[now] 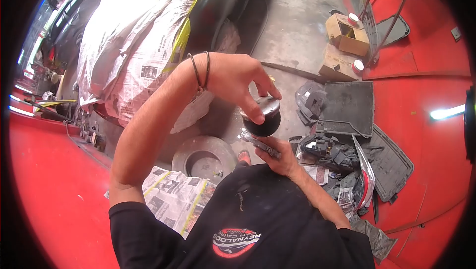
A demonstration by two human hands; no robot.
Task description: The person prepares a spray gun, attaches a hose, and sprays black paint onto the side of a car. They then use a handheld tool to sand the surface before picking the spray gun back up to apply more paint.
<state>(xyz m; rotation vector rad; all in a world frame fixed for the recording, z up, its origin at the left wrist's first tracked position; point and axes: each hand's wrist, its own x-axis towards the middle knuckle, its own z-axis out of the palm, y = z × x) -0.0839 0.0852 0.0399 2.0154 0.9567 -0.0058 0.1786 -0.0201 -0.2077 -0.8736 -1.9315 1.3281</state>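
My left hand (243, 83), with two dark bands at its wrist, reaches over from the left. Its fingers and thumb are closed round the silvery lid (267, 106) of a black cup (263, 126). The cup sits tilted on top of a metal spray gun (262, 145). Below it, my right hand (281, 159) is wrapped round the gun's handle, close to my black shirt. The gun's lower part is hidden by that hand.
A paper-covered car (134, 45) stands at the upper left. A tire (204, 156) and newspaper sheets (173, 199) lie below it. On the right are cardboard boxes (347, 35), dark panels (349, 107), car parts (332, 152) and a red wall (426, 169).
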